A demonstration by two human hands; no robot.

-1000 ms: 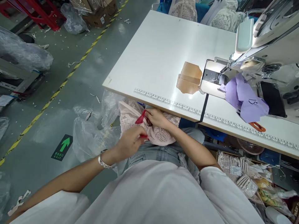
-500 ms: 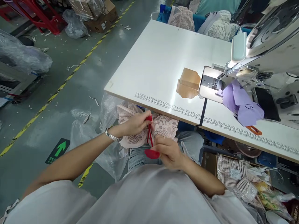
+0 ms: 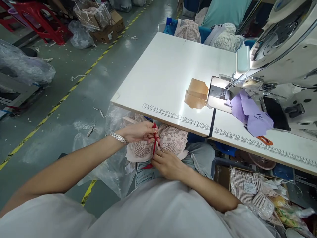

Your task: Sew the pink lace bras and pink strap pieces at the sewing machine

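Note:
A bundle of pink lace pieces (image 3: pixel 170 140) lies on my lap, just below the front edge of the white sewing table (image 3: pixel 168 72). A red band (image 3: pixel 155 145) runs across the bundle. My left hand (image 3: pixel 138 132), with a silver bracelet on its wrist, pinches the upper end of the band. My right hand (image 3: pixel 168 163) grips the lower end and rests on the lace. Both hands are closed and the band is stretched tight between them.
A sewing machine (image 3: pixel 279 53) stands on the table's right side, with purple fabric (image 3: pixel 250 114), a brown cardboard piece (image 3: pixel 196 94) and orange snips (image 3: pixel 264 140) beside it. Clear plastic bags (image 3: pixel 104 155) lie at my left knee. Striped items fill a box (image 3: pixel 250 188) under the table.
The red band has been pulled taut along the lace bundle. My left hand rose to its top end while my right hand dropped to the bottom end near my body.

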